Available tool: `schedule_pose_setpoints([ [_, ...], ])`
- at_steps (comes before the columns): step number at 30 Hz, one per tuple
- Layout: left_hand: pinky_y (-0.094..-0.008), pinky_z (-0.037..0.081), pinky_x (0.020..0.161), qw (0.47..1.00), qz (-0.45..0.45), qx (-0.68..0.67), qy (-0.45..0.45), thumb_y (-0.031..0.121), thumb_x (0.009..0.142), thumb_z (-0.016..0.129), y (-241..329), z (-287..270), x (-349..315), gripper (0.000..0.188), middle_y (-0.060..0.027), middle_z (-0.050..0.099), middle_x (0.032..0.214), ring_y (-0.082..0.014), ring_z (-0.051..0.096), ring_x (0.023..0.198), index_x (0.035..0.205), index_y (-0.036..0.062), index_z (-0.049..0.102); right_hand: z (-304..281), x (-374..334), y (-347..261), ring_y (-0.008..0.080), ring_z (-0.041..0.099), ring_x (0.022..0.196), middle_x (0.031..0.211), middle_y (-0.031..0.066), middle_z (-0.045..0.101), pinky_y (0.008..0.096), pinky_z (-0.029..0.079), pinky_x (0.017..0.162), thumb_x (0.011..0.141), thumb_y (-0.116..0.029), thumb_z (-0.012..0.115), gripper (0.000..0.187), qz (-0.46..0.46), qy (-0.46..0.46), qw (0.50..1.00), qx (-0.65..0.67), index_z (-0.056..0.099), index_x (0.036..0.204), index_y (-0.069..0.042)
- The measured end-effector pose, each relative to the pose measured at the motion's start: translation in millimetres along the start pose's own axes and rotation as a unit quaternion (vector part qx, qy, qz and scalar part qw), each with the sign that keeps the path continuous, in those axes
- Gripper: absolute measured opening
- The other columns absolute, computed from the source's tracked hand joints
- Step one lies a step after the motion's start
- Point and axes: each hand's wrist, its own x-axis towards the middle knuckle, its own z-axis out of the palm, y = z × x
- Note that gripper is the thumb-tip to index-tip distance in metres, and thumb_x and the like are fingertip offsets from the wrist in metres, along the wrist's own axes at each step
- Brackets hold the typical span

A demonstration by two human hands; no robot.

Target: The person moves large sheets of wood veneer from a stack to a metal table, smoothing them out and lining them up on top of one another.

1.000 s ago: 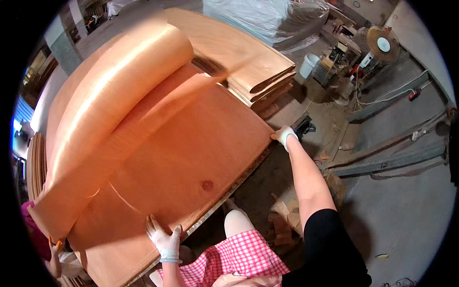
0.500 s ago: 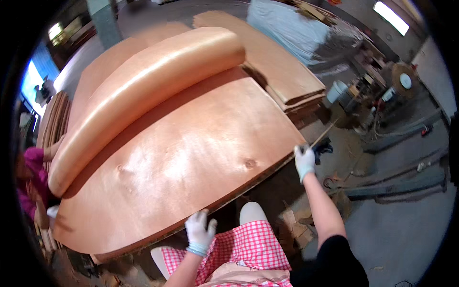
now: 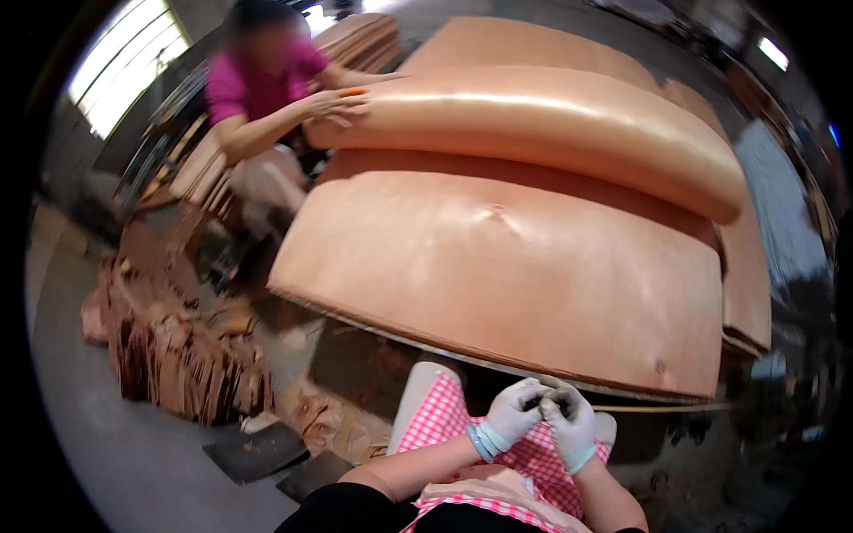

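My left hand (image 3: pixel 512 414) and right hand (image 3: pixel 571 425) meet before me, fingers curled; can't tell whether they pinch anything. Veneer sheet (image 3: pixel 480 266) lies just ahead, long axis left-right; right hand nearer its right corner.

Ragged brown pile (image 3: pixel 191 369), bright window (image 3: pixel 131 60)

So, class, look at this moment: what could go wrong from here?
1. The curled sheet could spring or slide: a co-worker's hand touches its left end, while no hand shows on its right end.
2. If it unrolled forward, it might bump the person's left hand and right hand, which are close together near the stack's front edge.
3. Wood scraps on the floor to the left might trip someone.
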Motion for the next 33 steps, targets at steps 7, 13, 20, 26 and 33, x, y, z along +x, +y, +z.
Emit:
schedule_pose_setpoints([
  [7, -0.0288, 0.053, 0.072, 0.951, -0.096, -0.111, 0.272, -0.004, 0.086, 0.064, -19, -94, 3, 0.006, -0.0047, 0.062, 0.080, -0.0134, 0.062, 0.076, 0.086, 0.0013, 0.063, 38, 36, -5, 0.0188, 0.063, 0.093, 0.109, 0.0142, 0.065, 0.0333, 0.053, 0.080, 0.093, -0.017, 0.065, 0.024, -0.018, -0.042, 0.971, -0.236, 0.063, 0.108, 0.002],
  [13, -0.0273, 0.051, 0.063, 0.796, -0.072, 0.075, 0.597, -0.001, 0.085, 0.065, -91, -384, 13, 0.005, -0.0017, 0.065, 0.076, -0.0101, 0.057, 0.068, 0.080, 0.0010, 0.067, -68, 62, 4, 0.0177, 0.064, 0.073, 0.079, 0.0124, 0.068, 0.0331, 0.052, 0.070, 0.090, -0.013, 0.062, 0.017, 0.081, -0.042, 0.916, -0.391, 0.067, 0.093, 0.003],
  [20, -0.0317, 0.050, 0.067, 0.744, -0.198, 0.281, 0.573, 0.019, 0.083, 0.076, -103, -551, -7, 0.020, -0.0079, 0.070, 0.075, -0.0138, 0.062, 0.066, 0.084, -0.0002, 0.070, -119, 55, -18, 0.0195, 0.062, 0.068, 0.074, 0.0127, 0.067, 0.0343, 0.051, 0.066, 0.087, -0.015, 0.067, 0.020, 0.101, 0.013, 0.848, -0.519, 0.067, 0.087, 0.005],
  [26, -0.0340, 0.052, 0.072, 0.743, -0.247, 0.305, 0.542, 0.019, 0.082, 0.076, -114, -547, 11, 0.022, -0.0096, 0.072, 0.081, -0.0168, 0.065, 0.072, 0.092, 0.0001, 0.072, -101, 60, -30, 0.0241, 0.067, 0.072, 0.076, 0.0187, 0.068, 0.0366, 0.051, 0.070, 0.087, -0.024, 0.067, 0.031, 0.124, 0.039, 0.810, -0.572, 0.068, 0.089, 0.007],
  [33, -0.0337, 0.053, 0.079, 0.785, -0.262, 0.236, 0.509, 0.009, 0.083, 0.071, -131, -568, 0, 0.030, -0.0090, 0.069, 0.097, -0.0189, 0.063, 0.083, 0.110, -0.0010, 0.064, -148, 79, 11, 0.0344, 0.069, 0.085, 0.090, 0.0258, 0.069, 0.0422, 0.052, 0.077, 0.085, -0.033, 0.067, 0.038, 0.104, -0.010, 0.778, -0.620, 0.070, 0.094, 0.004],
])
